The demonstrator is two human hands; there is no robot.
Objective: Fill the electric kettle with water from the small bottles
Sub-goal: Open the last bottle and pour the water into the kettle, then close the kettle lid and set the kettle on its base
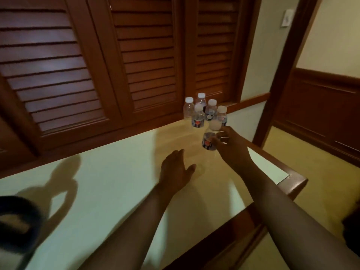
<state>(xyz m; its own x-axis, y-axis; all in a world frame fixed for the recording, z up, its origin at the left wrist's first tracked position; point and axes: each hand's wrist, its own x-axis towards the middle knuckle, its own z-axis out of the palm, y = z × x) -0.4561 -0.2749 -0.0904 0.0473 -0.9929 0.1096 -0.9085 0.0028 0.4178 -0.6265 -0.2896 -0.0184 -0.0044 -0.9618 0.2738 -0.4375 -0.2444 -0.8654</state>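
Two bare forearms are seen reaching in from the lower edge, no sleeve, watch or band being visible on either, and a ring-like glint is seen on one of the fingers [224, 140] of the right hand [232, 146], while the left hand [176, 169] is unadorned.

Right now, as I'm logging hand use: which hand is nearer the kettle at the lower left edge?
Left. The left hand hovers open over mid-table, well right of the kettle. The right hand is farther right, gripping a small bottle.
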